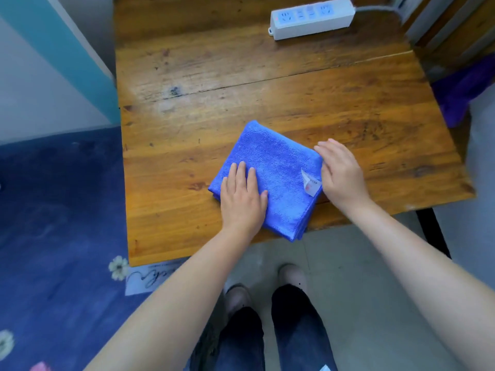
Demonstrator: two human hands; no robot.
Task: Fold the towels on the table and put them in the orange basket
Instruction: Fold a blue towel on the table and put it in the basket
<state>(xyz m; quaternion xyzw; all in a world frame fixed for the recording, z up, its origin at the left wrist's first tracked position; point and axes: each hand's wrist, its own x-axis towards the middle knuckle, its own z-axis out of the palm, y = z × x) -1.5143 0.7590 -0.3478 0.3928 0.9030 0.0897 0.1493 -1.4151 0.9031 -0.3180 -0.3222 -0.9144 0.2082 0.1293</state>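
Nearest the person, the left hand (pixel 242 195) is lying flat with straight fingers on the near left part of the blue towel (pixel 270 167), pressing it down. The right hand (pixel 341 174) is resting at the towel's right edge, beside the white label (pixel 310 182), fingers extended and relaxed rather than gripping. The towel is sitting folded into a compact layered square near the front edge of the wooden table (pixel 241 76), one corner hanging slightly over that edge.

The folding step is looking close to finished, with both hands smoothing the layers. The next move is probably calling for a grip round the stacked edges so the fold is holding together while being carried.

Farther back a white power strip (pixel 312 18) is lying on the table. No orange basket is showing anywhere, so its place and contents cannot be told.
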